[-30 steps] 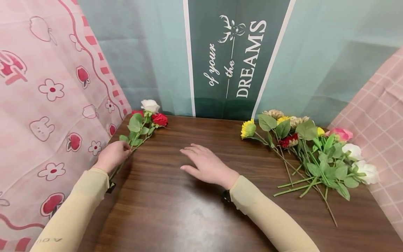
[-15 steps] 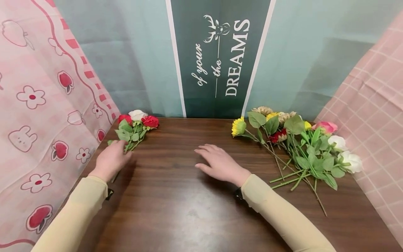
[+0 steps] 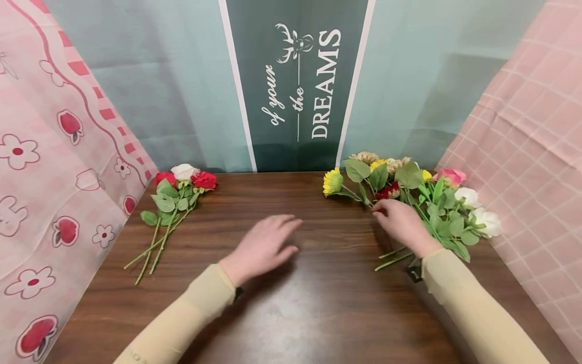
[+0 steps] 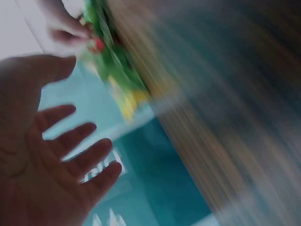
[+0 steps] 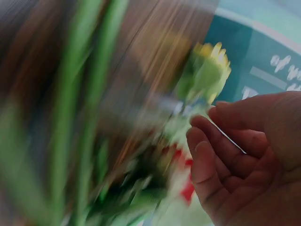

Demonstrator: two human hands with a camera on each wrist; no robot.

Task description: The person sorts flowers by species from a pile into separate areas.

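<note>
Since the earlier frame the left hand (image 3: 261, 246) has let go of the small bunch (image 3: 175, 202) and swung in to the middle of the worktop (image 3: 291, 313), and the right hand (image 3: 402, 222) has crossed from the centre to the big pile (image 3: 418, 202) at about 2 o'clock.

Nearest, the left hand hovers low over bare wood, fingers spread and straight, holding nothing; its wrist view shows an open palm (image 4: 42, 155). Moving that fast and that low, it could brush a stem and skew whatever lies in its path.

Further out, the right hand sits at the left edge of the pile, fingers loosely curled (image 5: 221, 155) beside the stems. Both wrist views are smeared, so I cannot tell whether it has pinched a stem yet or only touches the leaves. The stems cross and the leaves interlock, so pulling one flower may drag its neighbours, and the sunflower (image 3: 332, 182) at the pile's near-left corner looks most likely to be tugged askew. A pinch on a leaf instead of a stem could slip.

Farthest, at 10 o'clock, the small bunch lies loose with heads toward the backdrop (image 3: 295, 86); its stems fan apart, so it may spread further if nudged.
</note>
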